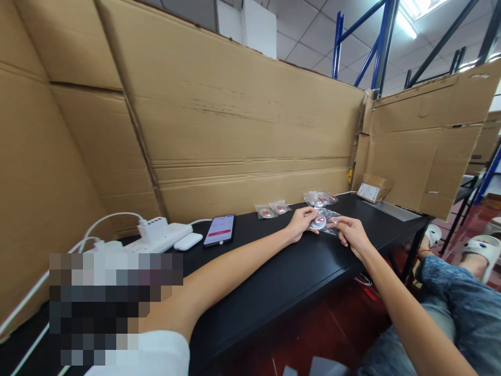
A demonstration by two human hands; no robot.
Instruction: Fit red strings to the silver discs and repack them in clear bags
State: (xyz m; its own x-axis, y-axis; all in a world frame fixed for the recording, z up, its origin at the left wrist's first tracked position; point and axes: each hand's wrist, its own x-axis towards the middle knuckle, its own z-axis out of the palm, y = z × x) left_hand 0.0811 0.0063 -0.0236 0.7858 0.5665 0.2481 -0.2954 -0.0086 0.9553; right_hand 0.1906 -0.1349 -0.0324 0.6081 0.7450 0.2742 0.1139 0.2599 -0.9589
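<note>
At the black tabletop (266, 277), the left hand (300, 223) pinched one end of a clear packet (327, 214) with its fingers drawn together, while the right hand (351, 233), half curled, gripped the opposite end by the fingertips. The packet's long axis ran roughly left to right between them, its round disc (320, 223) nearer the left.

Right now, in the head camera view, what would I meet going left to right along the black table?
White power strip, white case, phone, two bagged discs, left hand, held bagged disc, right hand, labelled brown package.
</note>
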